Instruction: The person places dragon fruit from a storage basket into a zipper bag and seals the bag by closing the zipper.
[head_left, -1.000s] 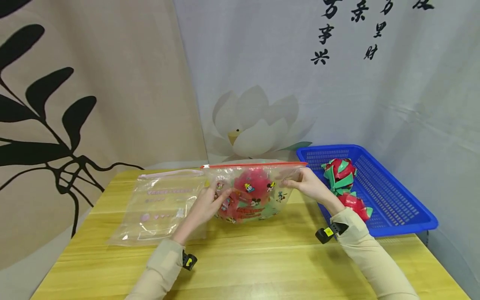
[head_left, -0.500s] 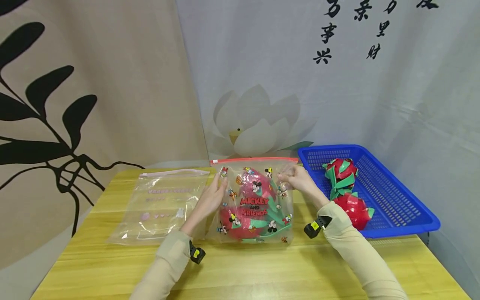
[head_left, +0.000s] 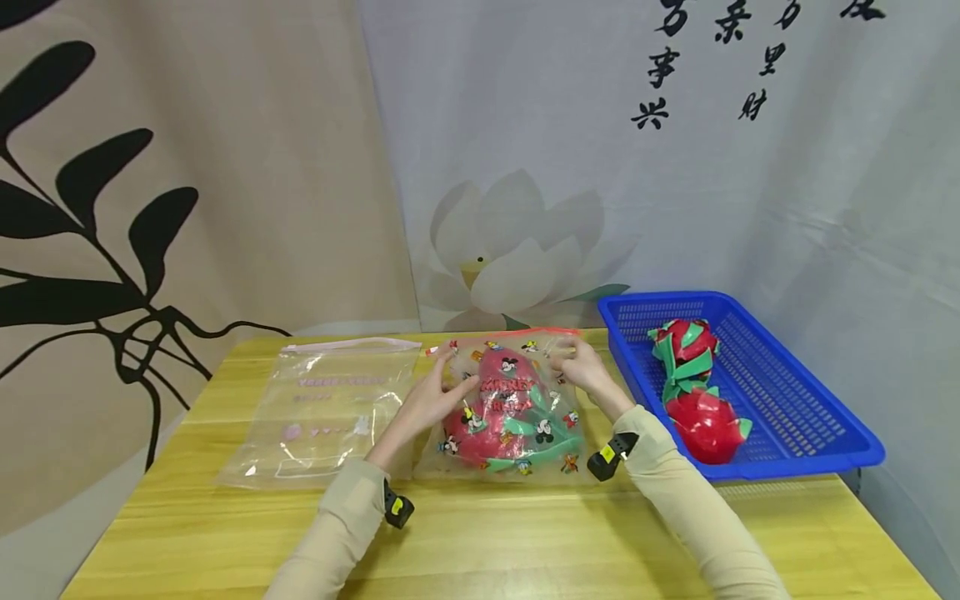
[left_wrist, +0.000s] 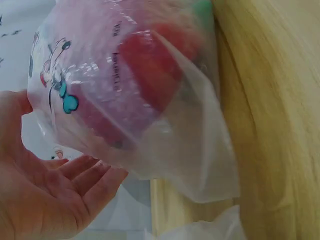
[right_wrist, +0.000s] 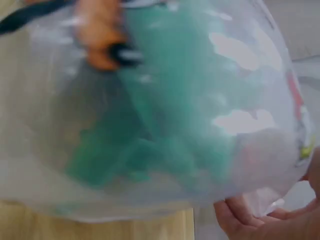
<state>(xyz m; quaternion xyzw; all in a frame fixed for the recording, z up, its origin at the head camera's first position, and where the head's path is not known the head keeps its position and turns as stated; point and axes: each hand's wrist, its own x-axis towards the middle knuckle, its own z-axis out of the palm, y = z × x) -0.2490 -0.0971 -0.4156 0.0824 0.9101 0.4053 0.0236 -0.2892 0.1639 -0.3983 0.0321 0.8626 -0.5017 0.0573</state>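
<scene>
A clear zip bag (head_left: 558, 454) with cartoon prints and a red zip strip lies tilted on the table. Inside are red, rounded pieces with green leaf-like strips, like toy dragon fruit (head_left: 506, 392). My left hand (head_left: 435, 400) is at the bag's upper left side. Its thumb touches the front and its loose fingers (left_wrist: 100, 182) lie against the edge, the palm bare. With my right hand (head_left: 585, 371) I pinch the bag's upper right edge; the plastic bunches between thumb and fingers in the right wrist view.
A second clear zip bag (head_left: 322, 417) with pink print lies flat at the left. On the right, a blue plastic basket (head_left: 810, 400) holds more red and green toy dragon fruit (head_left: 705, 425). A printed curtain (head_left: 525, 125) hangs behind the wooden table (head_left: 487, 542).
The filled bag was lifted with its underside toward me; it came down, stood upright, then tilted back onto the table. My left hand's grip loosened, and my right hand moved slightly left.
</scene>
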